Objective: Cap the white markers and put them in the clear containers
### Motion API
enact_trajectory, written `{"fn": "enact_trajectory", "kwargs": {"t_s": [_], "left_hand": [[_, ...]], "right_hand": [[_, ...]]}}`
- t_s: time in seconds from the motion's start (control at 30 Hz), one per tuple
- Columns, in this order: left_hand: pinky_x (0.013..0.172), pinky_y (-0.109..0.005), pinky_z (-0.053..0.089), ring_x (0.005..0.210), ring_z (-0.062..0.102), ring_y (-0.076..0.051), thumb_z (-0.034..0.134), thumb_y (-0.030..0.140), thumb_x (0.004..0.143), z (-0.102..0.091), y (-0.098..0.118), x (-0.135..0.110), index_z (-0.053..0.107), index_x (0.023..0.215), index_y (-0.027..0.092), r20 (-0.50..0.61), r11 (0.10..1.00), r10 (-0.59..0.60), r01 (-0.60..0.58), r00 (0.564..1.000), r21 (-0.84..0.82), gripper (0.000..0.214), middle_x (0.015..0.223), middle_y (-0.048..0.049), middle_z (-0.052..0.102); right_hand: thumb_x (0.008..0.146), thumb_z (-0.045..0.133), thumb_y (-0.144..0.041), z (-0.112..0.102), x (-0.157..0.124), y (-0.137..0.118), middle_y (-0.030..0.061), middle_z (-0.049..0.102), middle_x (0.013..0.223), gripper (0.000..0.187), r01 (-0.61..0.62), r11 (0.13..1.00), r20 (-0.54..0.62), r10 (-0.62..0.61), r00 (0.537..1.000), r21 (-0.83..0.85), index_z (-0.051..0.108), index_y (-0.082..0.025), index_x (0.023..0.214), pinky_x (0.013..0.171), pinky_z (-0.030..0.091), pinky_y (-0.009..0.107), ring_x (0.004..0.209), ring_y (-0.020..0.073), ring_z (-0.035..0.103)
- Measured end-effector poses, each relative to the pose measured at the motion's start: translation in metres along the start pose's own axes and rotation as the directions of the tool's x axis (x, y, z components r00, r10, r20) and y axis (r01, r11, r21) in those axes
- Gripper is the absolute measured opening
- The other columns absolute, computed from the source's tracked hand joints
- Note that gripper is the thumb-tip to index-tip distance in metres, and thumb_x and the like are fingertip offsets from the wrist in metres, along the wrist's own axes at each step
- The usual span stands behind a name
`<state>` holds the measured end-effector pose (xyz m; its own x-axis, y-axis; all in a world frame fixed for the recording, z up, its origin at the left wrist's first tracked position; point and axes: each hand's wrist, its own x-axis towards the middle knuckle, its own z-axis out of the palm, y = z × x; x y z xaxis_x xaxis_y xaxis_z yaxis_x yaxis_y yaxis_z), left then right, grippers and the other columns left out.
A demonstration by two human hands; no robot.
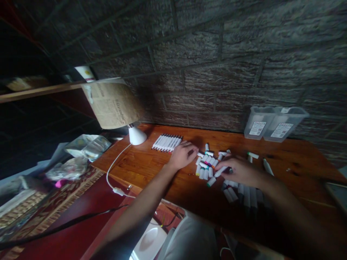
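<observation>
My left hand (184,155) is over the wooden table with its fingers curled together, at the left edge of a pile of short white marker caps (210,161) with coloured ends. What its fingertips pinch, if anything, does not show clearly; a white cap lies right at them. On the pile's right side, my right hand (241,169) has its thumb and fingers closed around a white marker cap (221,171). Left of my left hand, several white markers (166,142) lie side by side in a neat row. More markers (247,196) lie in shadow beneath my right forearm.
A lamp (137,135) with a paper shade stands at the table's back left, its cord hanging over the edge. Two clear plastic bins (279,124) stand at the back right. A single marker (268,167) and a green-ended cap (253,155) lie to the right.
</observation>
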<state>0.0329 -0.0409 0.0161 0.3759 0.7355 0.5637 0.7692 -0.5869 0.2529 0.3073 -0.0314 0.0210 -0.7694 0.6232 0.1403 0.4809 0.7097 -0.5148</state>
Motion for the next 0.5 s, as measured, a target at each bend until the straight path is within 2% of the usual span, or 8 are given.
{"fn": "enact_trajectory", "kwargs": {"t_s": [0.2,0.33,0.37,0.4,0.47,0.5], "left_hand": [[0.082,-0.033,0.049,0.081,0.065,-0.018,0.052,0.028,0.095,0.001,0.001,0.001,0.069,0.088,0.019,-0.031,0.999,-0.035,0.035,0.999,-0.005,0.021,0.085,-0.0060,0.072],[0.083,-0.032,0.049,0.084,0.066,-0.019,0.054,0.029,0.093,-0.012,-0.011,-0.003,0.070,0.094,0.019,-0.129,0.993,-0.113,0.115,0.985,0.009,0.019,0.088,-0.0057,0.073],[0.083,-0.032,0.049,0.086,0.066,-0.019,0.055,0.030,0.093,-0.017,-0.016,-0.005,0.070,0.098,0.019,-0.202,0.986,-0.162,0.169,0.966,0.013,0.019,0.090,-0.0059,0.074],[0.081,-0.031,0.049,0.083,0.065,-0.018,0.056,0.032,0.092,-0.023,-0.023,-0.007,0.069,0.101,0.019,-0.293,0.968,-0.238,0.252,0.926,0.012,0.021,0.091,-0.0061,0.073],[0.072,-0.029,0.049,0.073,0.064,-0.017,0.054,0.037,0.093,-0.033,-0.035,-0.010,0.068,0.101,0.017,-0.494,0.900,-0.388,0.434,0.778,-0.024,0.026,0.084,-0.0054,0.071],[0.069,-0.028,0.049,0.072,0.063,-0.016,0.052,0.038,0.094,-0.036,-0.040,-0.011,0.067,0.101,0.017,-0.560,0.879,-0.424,0.472,0.712,-0.065,0.027,0.083,-0.0055,0.071]], "right_hand": [[0.074,0.058,-0.004,0.000,0.002,-0.007,0.0050,0.075,0.103,0.038,0.052,0.998,0.006,-0.052,0.999,-0.018,0.075,-0.023,0.103,0.091,0.048,0.035,0.104,0.0242,0.065],[0.070,0.058,-0.001,0.000,0.001,-0.008,0.0058,0.073,0.107,0.040,0.078,0.996,-0.029,-0.079,0.996,-0.037,0.075,-0.022,0.098,0.095,0.045,0.038,0.108,0.0250,0.063],[0.071,0.058,0.000,-0.001,0.000,-0.008,0.0057,0.073,0.106,0.038,0.083,0.996,-0.041,-0.084,0.996,-0.031,0.075,-0.023,0.096,0.096,0.045,0.038,0.107,0.0248,0.063],[0.071,0.058,-0.001,-0.002,0.000,-0.008,0.0056,0.073,0.104,0.036,0.091,0.996,-0.055,-0.092,0.994,-0.020,0.075,-0.023,0.094,0.096,0.045,0.038,0.106,0.0245,0.063],[0.073,0.058,-0.003,-0.007,-0.003,-0.010,0.0058,0.073,0.100,0.032,0.108,0.994,-0.111,-0.105,0.988,0.021,0.075,-0.022,0.092,0.093,0.047,0.037,0.103,0.0235,0.064],[0.075,0.059,-0.005,-0.011,-0.004,-0.011,0.0058,0.073,0.097,0.028,0.107,0.993,-0.150,-0.098,0.984,0.054,0.075,-0.022,0.091,0.090,0.048,0.036,0.099,0.0227,0.065]]}}
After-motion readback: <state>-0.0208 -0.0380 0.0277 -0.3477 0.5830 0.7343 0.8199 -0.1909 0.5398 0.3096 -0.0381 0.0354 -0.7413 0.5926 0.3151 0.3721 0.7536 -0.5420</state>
